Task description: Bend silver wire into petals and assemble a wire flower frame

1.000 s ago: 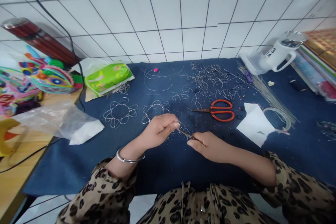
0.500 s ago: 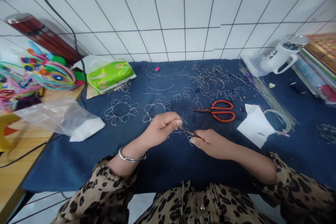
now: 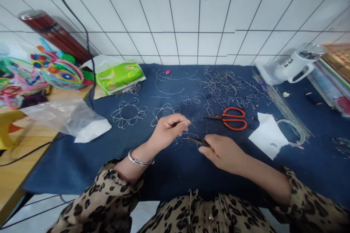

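Observation:
My left hand is closed in a pinch on a thin piece of wire above the dark blue cloth. A metal bangle sits on that wrist. My right hand is closed round a small dark pointed tool, whose tip points left toward bent wire bits lying on the cloth between the hands. Two wire flower shapes lie just beyond my left hand. Orange-handled scissors lie a little beyond my right hand.
A heap of bent wire pieces covers the cloth's far middle. White paper, a tape ring, straight wires and a white mug are at right. A green tissue pack, plastic bag and colourful crafts are at left.
My hands have drawn slightly apart: the left pinch lifted up and away from the tool tip, which stays low by the wire bits. The camera view shifted a little.

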`<state>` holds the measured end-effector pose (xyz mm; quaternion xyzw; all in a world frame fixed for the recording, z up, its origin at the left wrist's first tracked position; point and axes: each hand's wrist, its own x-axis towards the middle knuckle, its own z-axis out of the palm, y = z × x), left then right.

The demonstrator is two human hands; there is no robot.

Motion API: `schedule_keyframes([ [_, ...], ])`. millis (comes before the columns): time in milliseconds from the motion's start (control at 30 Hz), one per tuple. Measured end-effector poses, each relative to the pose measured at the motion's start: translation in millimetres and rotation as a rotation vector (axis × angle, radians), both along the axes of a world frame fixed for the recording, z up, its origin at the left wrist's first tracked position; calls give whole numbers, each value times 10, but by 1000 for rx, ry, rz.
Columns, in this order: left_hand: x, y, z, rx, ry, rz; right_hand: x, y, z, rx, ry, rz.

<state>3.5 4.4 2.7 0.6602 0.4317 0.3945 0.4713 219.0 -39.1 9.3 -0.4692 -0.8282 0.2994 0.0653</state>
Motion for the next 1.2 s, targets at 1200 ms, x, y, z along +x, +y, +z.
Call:
schedule_keyframes([
  [1200, 70, -10, -16, -336, 103, -102, 46, 97, -122, 908, -411, 81],
])
